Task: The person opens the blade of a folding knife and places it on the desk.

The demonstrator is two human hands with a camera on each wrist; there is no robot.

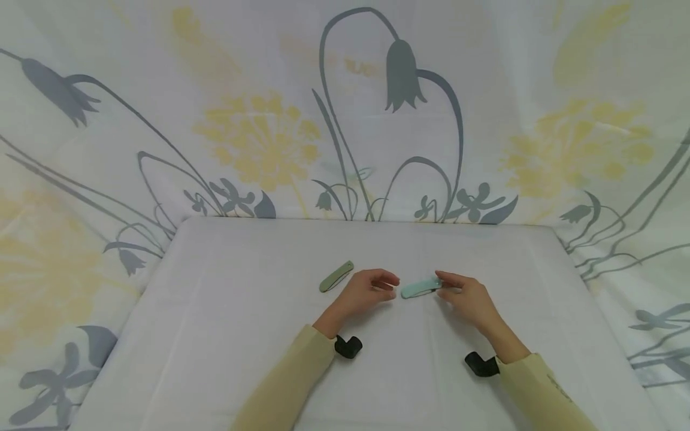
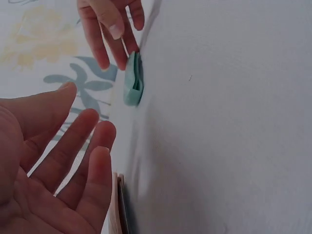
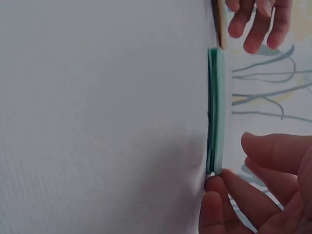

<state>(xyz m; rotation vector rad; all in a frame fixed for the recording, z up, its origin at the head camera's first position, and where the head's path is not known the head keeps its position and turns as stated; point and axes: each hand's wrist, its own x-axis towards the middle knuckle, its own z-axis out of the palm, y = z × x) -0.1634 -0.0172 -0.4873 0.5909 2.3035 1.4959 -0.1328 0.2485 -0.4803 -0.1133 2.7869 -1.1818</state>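
Fingers parted, right ones touching turquoise knife

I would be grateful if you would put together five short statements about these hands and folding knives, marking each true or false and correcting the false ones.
1. The mint-green folding knife lies between the left hand and the right hand. True.
2. The left hand grips the olive-green folding knife. False: the left hand holds nothing, and that knife lies on the white tabletop.
3. The right hand has its fingers at one end of the mint-green folding knife. True.
4. The two knives lie stacked one on the other. False: they lie apart.
5. The left sleeve is dark blue. False: the left sleeve is pale yellow.
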